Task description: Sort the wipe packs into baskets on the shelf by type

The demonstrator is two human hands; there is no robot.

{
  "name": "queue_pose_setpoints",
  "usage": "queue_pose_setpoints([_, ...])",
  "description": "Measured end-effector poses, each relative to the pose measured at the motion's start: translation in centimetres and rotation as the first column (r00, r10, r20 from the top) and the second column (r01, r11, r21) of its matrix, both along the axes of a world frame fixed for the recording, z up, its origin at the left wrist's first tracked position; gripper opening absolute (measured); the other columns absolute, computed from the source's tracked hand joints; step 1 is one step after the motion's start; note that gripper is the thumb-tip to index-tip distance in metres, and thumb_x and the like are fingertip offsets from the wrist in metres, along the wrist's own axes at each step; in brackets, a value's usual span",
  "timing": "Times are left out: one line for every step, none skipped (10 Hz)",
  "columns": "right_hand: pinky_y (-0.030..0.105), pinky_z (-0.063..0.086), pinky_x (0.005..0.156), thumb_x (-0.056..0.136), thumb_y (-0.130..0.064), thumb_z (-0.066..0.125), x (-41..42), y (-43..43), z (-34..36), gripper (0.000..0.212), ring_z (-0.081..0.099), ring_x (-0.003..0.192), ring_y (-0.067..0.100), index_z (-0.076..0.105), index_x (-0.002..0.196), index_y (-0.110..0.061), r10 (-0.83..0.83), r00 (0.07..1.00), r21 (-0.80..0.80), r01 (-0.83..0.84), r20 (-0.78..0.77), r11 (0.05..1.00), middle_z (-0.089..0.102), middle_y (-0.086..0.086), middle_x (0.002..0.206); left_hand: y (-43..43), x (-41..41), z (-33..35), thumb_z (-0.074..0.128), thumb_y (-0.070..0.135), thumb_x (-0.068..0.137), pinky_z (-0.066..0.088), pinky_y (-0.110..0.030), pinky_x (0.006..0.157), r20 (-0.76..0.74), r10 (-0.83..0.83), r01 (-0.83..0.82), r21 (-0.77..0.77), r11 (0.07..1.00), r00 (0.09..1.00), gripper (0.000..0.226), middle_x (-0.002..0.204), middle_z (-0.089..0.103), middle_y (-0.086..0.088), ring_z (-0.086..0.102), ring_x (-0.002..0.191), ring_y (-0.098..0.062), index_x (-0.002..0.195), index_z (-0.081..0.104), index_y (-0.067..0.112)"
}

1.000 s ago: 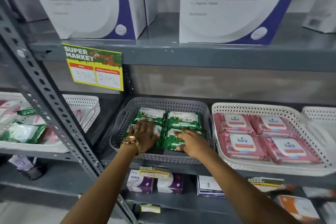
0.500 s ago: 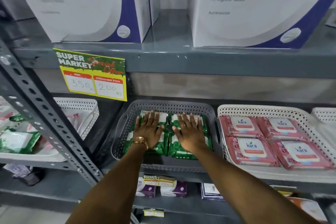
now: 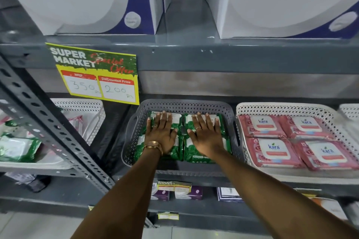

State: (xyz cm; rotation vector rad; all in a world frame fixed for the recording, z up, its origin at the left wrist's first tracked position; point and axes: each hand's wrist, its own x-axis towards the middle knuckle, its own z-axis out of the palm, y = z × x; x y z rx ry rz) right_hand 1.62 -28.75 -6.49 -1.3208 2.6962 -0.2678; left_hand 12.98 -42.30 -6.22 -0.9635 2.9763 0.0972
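While both forearms reach forward over the shelf point(image 3: 194, 58) edge, the left hand point(image 3: 161, 137) and right hand point(image 3: 206, 138) lie flat, fingers spread, gripping nothing, pressing the green wipe packs point(image 3: 202, 156) inside the grey basket point(image 3: 186, 105).

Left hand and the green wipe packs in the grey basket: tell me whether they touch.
Touching. The head view shows the left hand lying flat, palm down with fingers spread, directly on the green wipe packs inside the grey basket, no gap visible.
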Motion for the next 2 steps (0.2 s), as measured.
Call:
queue_pose_setpoints([0.052, -0.011, 0.120, 0.097, -0.054, 0.012, 0.1, 0.2, 0.4, 0.064, -0.018, 0.148, 0.024, -0.003, 0.151, -0.023, 0.012, 0.998, 0.037, -0.014, 0.060, 0.999, -0.009, 0.000, 0.162, 0.3, 0.5, 0.3, 0.015, 0.044, 0.100, -0.010, -0.047, 0.117, 0.037, -0.019, 0.018, 0.020, 1.000, 0.999, 0.060, 0.159, -0.013, -0.002, -0.010, 0.145, -0.020, 0.149, -0.010, 0.021])
queue_pose_setpoints([0.051, -0.013, 0.118, 0.096, -0.056, 0.012, -0.3, -0.1, 1.8, 0.068, -0.021, 0.147, 0.029, -0.005, 0.151, -0.021, 0.014, 0.993, 0.010, -0.015, 0.114, 1.000, -0.012, 0.002, 0.162, 0.1, 0.0, 2.6, 0.009, 0.045, 0.100, -0.009, -0.045, 0.118, 0.135, -0.024, 0.034, -0.070, 0.997, 0.991, 0.062, 0.158, -0.015, -0.005, -0.011, 0.145, -0.021, 0.148, -0.012, 0.014])
